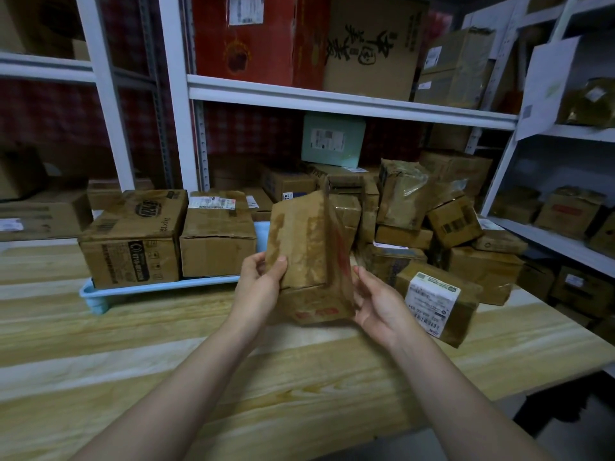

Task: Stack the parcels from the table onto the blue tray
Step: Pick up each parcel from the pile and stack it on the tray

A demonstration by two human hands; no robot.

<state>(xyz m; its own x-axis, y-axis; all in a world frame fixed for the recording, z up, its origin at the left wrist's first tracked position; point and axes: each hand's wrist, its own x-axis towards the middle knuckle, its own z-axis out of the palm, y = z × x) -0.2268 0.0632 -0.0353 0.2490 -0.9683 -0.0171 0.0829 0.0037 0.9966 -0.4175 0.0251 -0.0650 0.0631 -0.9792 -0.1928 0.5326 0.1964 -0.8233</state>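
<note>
I hold a tall brown cardboard parcel upright above the wooden table, just right of the blue tray. My left hand grips its left lower edge, thumb on the front face. My right hand cups its right lower side, with the fingers behind the box hidden. Two cardboard boxes stand side by side on the tray: a larger one at the left and a smaller one at the right. A heap of parcels lies on the table to the right.
A box with a white shipping label lies closest to my right hand. White metal shelving loaded with cartons stands behind the table and along the right side. The table's right edge falls off near the shelving.
</note>
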